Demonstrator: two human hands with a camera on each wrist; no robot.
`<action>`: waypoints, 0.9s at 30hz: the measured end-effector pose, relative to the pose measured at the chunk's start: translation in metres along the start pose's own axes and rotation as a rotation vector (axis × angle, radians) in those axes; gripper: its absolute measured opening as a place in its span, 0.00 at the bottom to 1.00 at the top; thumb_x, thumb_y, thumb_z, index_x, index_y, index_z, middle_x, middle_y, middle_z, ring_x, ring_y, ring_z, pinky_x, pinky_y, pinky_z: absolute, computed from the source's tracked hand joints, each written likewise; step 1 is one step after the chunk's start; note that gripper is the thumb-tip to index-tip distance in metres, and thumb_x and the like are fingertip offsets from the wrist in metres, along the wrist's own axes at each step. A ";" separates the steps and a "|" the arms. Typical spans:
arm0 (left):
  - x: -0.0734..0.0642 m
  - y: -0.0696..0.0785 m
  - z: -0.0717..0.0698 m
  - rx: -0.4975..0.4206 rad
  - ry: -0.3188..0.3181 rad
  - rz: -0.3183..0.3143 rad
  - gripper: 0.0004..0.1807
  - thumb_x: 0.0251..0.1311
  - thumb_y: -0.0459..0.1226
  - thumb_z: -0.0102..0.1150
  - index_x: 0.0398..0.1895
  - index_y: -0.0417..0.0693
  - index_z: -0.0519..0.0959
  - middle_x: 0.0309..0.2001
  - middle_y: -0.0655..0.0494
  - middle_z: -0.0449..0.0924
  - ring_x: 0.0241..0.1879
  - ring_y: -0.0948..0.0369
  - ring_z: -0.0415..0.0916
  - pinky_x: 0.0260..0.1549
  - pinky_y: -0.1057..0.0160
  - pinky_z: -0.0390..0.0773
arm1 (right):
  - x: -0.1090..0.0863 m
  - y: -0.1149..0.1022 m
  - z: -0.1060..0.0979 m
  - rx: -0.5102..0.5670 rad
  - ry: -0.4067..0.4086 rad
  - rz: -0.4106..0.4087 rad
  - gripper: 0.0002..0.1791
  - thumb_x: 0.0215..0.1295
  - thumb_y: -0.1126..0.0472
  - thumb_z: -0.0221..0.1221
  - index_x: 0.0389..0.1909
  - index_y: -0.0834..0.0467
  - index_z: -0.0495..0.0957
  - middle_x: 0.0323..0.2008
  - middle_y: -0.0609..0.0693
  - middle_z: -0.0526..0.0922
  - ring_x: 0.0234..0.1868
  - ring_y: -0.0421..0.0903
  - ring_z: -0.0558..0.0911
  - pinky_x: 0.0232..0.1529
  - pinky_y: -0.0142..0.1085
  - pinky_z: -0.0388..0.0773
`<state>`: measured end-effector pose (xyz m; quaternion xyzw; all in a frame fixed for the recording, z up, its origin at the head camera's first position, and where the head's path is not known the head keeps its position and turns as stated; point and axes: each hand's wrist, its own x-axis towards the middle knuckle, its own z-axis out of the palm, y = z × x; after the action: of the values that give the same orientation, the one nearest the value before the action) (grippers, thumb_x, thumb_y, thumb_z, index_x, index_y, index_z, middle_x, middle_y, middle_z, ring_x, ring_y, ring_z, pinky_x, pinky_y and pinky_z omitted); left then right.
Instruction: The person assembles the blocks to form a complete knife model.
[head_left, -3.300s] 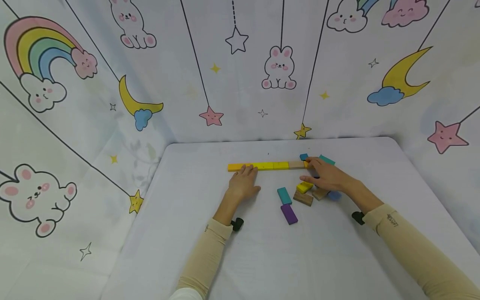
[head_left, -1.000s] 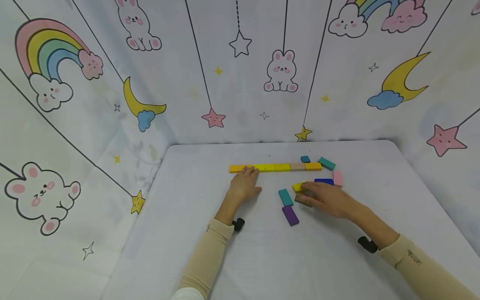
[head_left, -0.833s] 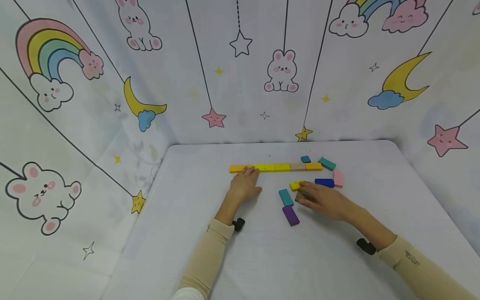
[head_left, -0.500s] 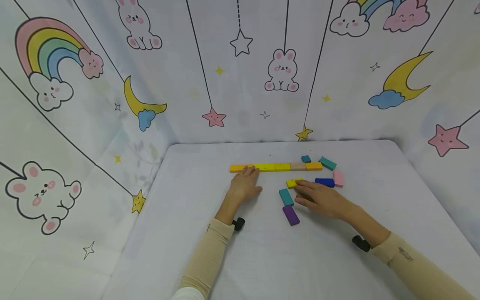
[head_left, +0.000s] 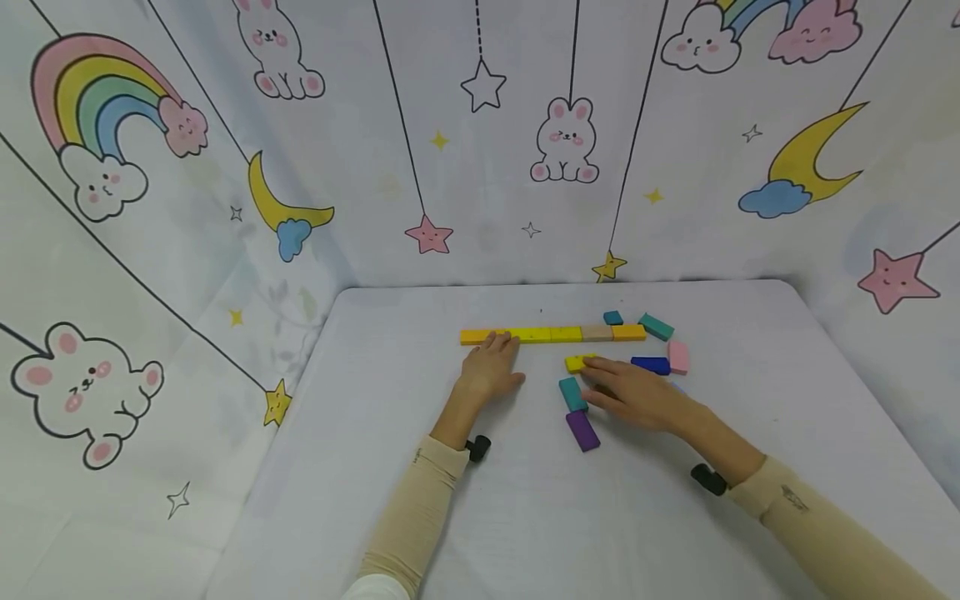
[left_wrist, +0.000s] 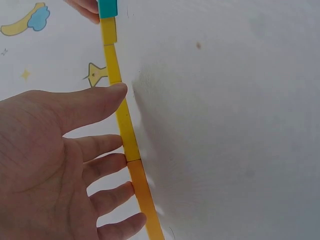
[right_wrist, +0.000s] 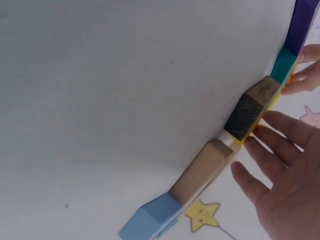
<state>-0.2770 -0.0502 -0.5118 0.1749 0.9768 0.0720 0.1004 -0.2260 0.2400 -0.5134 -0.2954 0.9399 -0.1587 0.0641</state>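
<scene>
My left hand [head_left: 489, 373] rests with spread, fairly straight fingers on a straight row of flat wooden blocks: an orange block [left_wrist: 145, 197], several yellow ones [head_left: 532, 335], a tan block [head_left: 597, 333] and another orange one [head_left: 628, 333]. My right hand [head_left: 637, 393] lies low to the right, fingers extended, fingertips at the right end of a loose yellow block [head_left: 573, 364]. A dark brown block [right_wrist: 246, 112] and a light wood block [right_wrist: 202, 167] stand by these fingers in the right wrist view; the hand hides both in the head view.
Left of my right fingertips lie a teal block [head_left: 573, 393] and a purple block [head_left: 582, 431]. Beyond that hand are dark blue [head_left: 650, 365], pink [head_left: 678, 357], teal [head_left: 657, 326] and small blue [head_left: 612, 317] blocks. A printed cloth wall [head_left: 480, 192] stands behind the table.
The right hand has left the row's right-end orange block, come nearer to me, and slid the loose yellow block leftward. My left hand has stayed on the row.
</scene>
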 end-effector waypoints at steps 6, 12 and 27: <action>-0.002 0.000 -0.002 -0.022 -0.003 -0.012 0.41 0.73 0.53 0.61 0.83 0.50 0.58 0.83 0.52 0.54 0.82 0.51 0.47 0.78 0.46 0.57 | 0.008 -0.007 -0.001 -0.019 -0.018 0.009 0.37 0.80 0.35 0.47 0.75 0.57 0.71 0.76 0.58 0.68 0.76 0.61 0.68 0.73 0.60 0.67; -0.003 0.001 -0.003 -0.015 0.002 -0.022 0.41 0.72 0.53 0.61 0.83 0.51 0.59 0.82 0.53 0.55 0.82 0.52 0.48 0.78 0.47 0.58 | 0.015 -0.011 -0.001 -0.028 -0.030 0.009 0.36 0.81 0.36 0.47 0.76 0.57 0.70 0.78 0.58 0.65 0.76 0.61 0.67 0.73 0.60 0.66; -0.001 0.001 -0.002 0.004 0.002 -0.019 0.41 0.73 0.53 0.61 0.83 0.52 0.59 0.82 0.53 0.55 0.82 0.52 0.49 0.77 0.47 0.58 | 0.034 -0.014 0.004 -0.043 -0.044 -0.007 0.39 0.80 0.34 0.46 0.76 0.59 0.68 0.77 0.61 0.65 0.76 0.62 0.68 0.72 0.60 0.67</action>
<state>-0.2758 -0.0498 -0.5093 0.1659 0.9786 0.0693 0.0997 -0.2455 0.2081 -0.5130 -0.3033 0.9405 -0.1323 0.0777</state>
